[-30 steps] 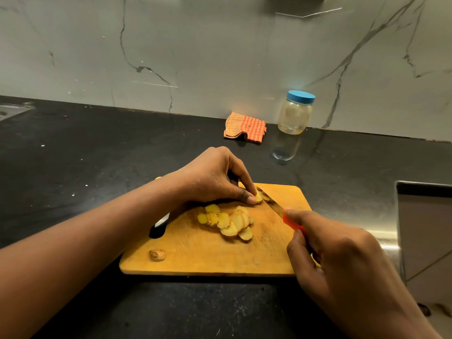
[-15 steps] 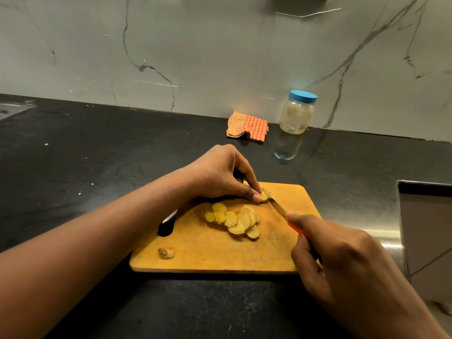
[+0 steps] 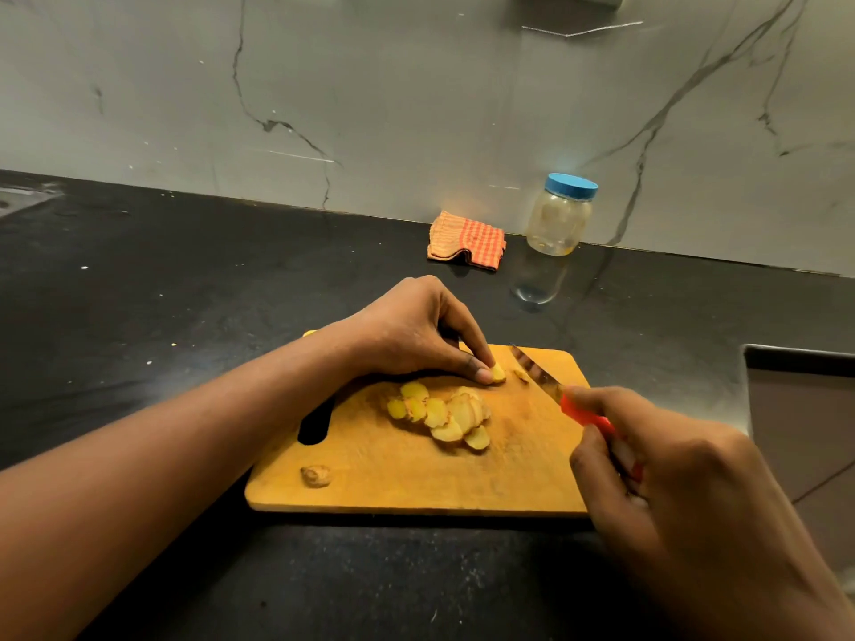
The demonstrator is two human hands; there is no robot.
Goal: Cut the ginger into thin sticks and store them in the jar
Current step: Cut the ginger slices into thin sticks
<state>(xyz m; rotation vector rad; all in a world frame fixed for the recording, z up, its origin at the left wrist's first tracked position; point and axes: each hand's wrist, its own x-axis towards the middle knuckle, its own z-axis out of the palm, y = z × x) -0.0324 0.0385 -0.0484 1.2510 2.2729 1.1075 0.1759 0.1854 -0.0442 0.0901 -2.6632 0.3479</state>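
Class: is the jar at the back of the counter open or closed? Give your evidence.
Closed. The jar stands upright with its blue lid seated on its mouth.

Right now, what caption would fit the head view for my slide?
Left hand pins a ginger piece on the cutting board while the right hand holds an orange-handled knife beside it.
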